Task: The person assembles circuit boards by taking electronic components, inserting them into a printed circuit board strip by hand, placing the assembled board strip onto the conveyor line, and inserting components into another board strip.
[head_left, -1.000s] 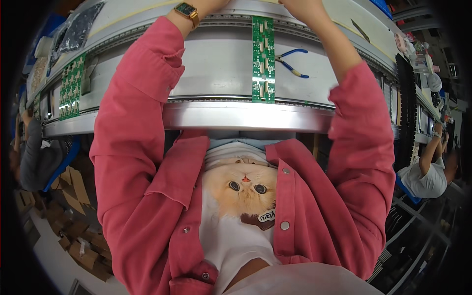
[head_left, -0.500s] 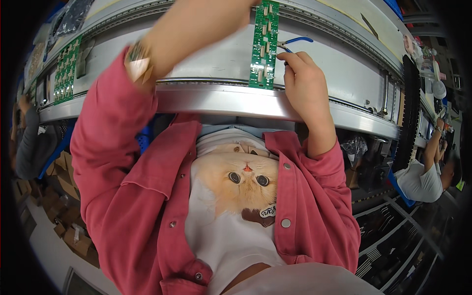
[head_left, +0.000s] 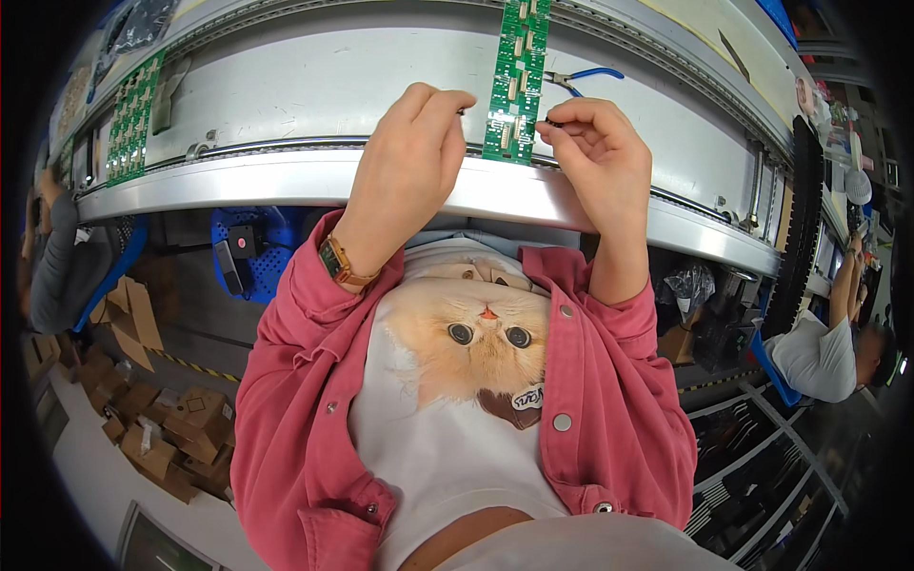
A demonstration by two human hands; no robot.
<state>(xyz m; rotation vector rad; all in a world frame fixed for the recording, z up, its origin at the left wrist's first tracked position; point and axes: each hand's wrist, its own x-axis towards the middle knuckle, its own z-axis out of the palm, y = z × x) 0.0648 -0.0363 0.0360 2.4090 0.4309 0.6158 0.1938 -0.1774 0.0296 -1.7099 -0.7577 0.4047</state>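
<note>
A long green circuit board panel [head_left: 515,84] with rows of pale connectors lies across the conveyor rails in front of me. Just left of it, my left hand [head_left: 407,157] pinches a small dark part [head_left: 462,112] between thumb and forefinger. On the other side of the panel, my right hand [head_left: 606,157] has its fingertips closed on a small black part [head_left: 553,123]. Both parts are too small to name. Beyond my right hand, blue-handled pliers [head_left: 595,72] rest on the white surface beside the panel.
Another green circuit board panel [head_left: 133,119] spans the rails at the far left. The metal front rail [head_left: 286,186] runs between me and the conveyor. A pointed tool [head_left: 734,55] lies on the far ledge. Co-workers sit at both sides; cardboard boxes [head_left: 195,423] are on the floor.
My left hand has come back from the far side to just left of the panel and now pinches a small dark part. My right hand has stayed beside the panel.
</note>
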